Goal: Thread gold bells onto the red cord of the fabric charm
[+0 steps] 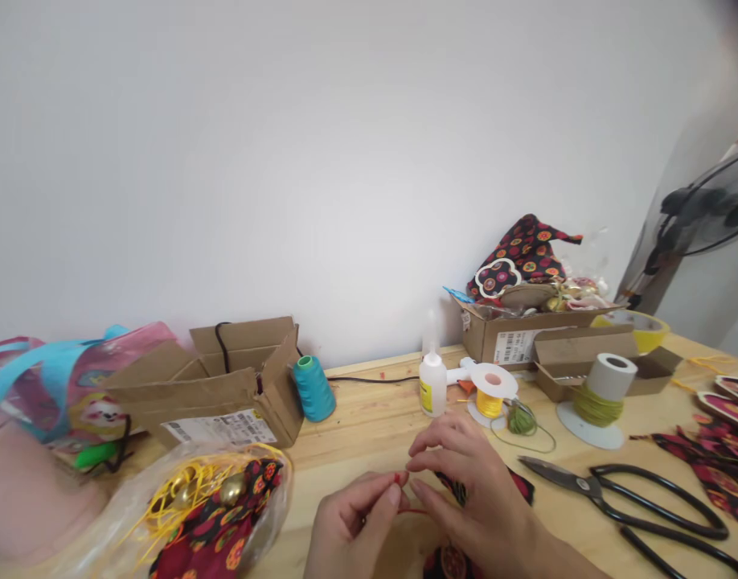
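My left hand [360, 519] is closed in a pinch, with a bit of red cord [412, 511] between thumb and forefinger. Close against it, my right hand [474, 490] curls its thumb and forefinger round the same cord, which runs on beneath the right thumb. Exactly how the right fingertips grip it is hard to make out. Below the right hand lies dark patterned fabric [450, 560], partly covered by that hand. Large black-handled scissors [592, 486] lie to the right, their blades pointing left towards my right wrist.
Behind my hands stand a glue bottle [432, 388], a yellow thread spool [489, 404] and a teal thread cone [314, 390]. An olive cord spool [598, 406] is further right. A plastic bag [272, 515] holds bells and fabric. Cardboard boxes [218, 394] line the wall.
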`<state>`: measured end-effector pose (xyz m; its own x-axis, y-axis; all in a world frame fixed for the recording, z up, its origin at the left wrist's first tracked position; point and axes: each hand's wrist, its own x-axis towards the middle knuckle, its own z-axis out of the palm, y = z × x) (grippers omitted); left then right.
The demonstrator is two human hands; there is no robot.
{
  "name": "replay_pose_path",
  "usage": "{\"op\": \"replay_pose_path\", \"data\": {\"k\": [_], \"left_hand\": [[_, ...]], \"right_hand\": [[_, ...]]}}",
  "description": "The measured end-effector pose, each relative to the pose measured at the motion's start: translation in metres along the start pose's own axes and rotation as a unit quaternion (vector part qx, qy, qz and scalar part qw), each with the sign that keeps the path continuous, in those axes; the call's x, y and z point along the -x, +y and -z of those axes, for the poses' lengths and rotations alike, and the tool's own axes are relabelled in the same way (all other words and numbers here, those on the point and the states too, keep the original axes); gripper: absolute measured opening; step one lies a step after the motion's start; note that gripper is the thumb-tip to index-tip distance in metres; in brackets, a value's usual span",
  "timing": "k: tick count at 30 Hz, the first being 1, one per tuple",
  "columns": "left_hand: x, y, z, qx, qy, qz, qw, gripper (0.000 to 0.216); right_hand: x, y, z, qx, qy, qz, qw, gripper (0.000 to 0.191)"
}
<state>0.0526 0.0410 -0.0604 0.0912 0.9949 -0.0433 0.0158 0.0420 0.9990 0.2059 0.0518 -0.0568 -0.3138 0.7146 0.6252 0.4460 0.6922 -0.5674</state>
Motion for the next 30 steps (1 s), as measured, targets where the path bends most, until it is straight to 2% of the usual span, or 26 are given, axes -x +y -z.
{"op": "replay_pose_path", "data": {"k": [11,18,21,24,30], "left_hand": [[0.004,-0.002,-0.001,-0.079,-0.058,-0.057,0.994,0.020],[0.003,-0.008,-0.004,-0.074,-0.045,-0.065,0.994,0.020],[0.003,-0.002,-0.006,-0.044,-0.043,-0.046,0.997,0.018],[0.004,0.005,-0.007,0.023,-0.050,0.003,0.999,0.016],[0.002,0.002,-0.006,0.080,-0.013,0.075,0.994,0.021]], "right_hand": [[-0.002,-0.007,0.000,0.055,0.064,0.052,0.995,0.015],[-0.003,-0.010,-0.001,0.078,0.069,0.059,0.993,0.014],[-0.003,-0.009,-0.004,0.075,0.081,0.051,0.993,0.014],[-0.003,-0.008,-0.005,0.067,0.089,0.045,0.993,0.013],[0.001,-0.006,-0.007,0.045,0.087,0.023,0.995,0.012]]}}
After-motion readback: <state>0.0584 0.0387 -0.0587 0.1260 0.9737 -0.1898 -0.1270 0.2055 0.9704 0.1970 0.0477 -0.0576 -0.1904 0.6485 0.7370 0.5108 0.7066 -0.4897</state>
